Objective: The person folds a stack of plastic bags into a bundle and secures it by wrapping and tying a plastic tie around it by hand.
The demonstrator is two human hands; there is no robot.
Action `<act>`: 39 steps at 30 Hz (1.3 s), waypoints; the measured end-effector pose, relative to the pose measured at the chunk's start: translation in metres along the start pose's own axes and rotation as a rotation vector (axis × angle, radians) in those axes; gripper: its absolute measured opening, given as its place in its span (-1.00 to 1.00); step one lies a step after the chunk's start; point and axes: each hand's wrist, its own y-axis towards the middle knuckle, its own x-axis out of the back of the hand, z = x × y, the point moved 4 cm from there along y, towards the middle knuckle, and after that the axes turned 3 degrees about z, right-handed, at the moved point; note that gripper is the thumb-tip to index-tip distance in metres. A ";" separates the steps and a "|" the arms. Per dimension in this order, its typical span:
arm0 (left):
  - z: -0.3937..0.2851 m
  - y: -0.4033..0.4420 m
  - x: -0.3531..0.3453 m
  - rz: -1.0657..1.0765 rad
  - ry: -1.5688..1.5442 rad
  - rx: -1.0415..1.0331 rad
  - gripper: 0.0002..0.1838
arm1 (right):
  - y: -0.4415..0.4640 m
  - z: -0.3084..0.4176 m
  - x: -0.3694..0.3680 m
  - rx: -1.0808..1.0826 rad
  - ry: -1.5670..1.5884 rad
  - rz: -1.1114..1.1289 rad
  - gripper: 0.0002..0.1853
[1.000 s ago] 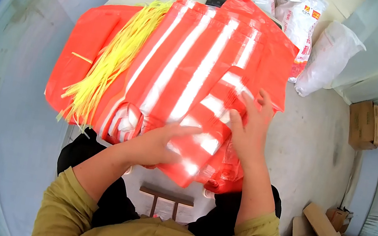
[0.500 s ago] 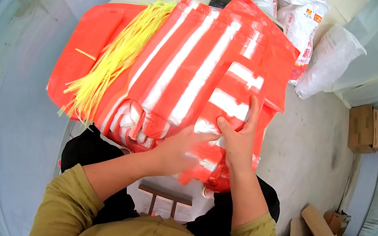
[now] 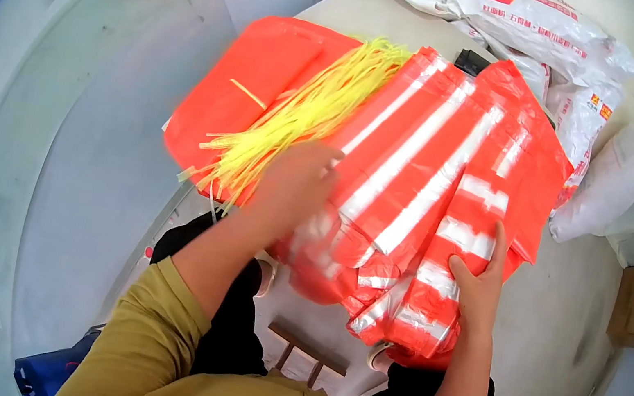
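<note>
My right hand [image 3: 481, 286] grips the right edge of a long folded bundle of shiny red plastic with white bands [image 3: 437, 277], thumb on top. My left hand [image 3: 294, 186] is blurred, beside the lower end of a pile of thin yellow strips [image 3: 309, 118]; its fingers are too smeared to read. Between the hands lies a stack of red plastic sheets with long white stripes [image 3: 414, 159]. Its near edge hangs crumpled over the front. Plain red plastic [image 3: 259, 64] lies flat under and left of the yellow strips, with one loose strip [image 3: 248, 93] on it.
White printed sacks [image 3: 543, 26] are heaped behind the pale table [image 3: 364, 8]. A small black object [image 3: 471, 62] sits at the stack's far edge. A brown carton [image 3: 633, 306] stands at the right, and a wooden stool [image 3: 306, 347] shows below.
My left hand has left the folded bundle and moved left to the yellow strips. My right hand keeps its hold on the bundle. The view has shifted, so things appear further right and lower.
</note>
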 end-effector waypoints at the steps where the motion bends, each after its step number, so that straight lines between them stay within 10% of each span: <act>1: 0.018 0.008 0.011 -0.089 0.099 -0.006 -0.74 | -0.001 0.000 0.000 0.002 0.011 0.000 -0.06; 16: 0.087 0.023 0.026 -0.066 0.289 0.186 -0.78 | 0.000 0.000 -0.002 0.017 0.022 -0.025 -0.04; 23: 0.081 0.024 0.020 0.100 -0.693 0.526 -0.84 | 0.003 -0.017 0.004 0.008 0.219 -0.081 -0.05; 28: 0.022 0.013 -0.020 0.279 -1.262 0.627 -0.86 | -0.009 -0.012 -0.011 -0.196 0.578 -0.028 -0.09; 39: -0.119 -0.048 -0.082 0.785 -0.997 0.461 -0.78 | -0.021 -0.011 -0.025 -0.059 0.580 -0.014 -0.06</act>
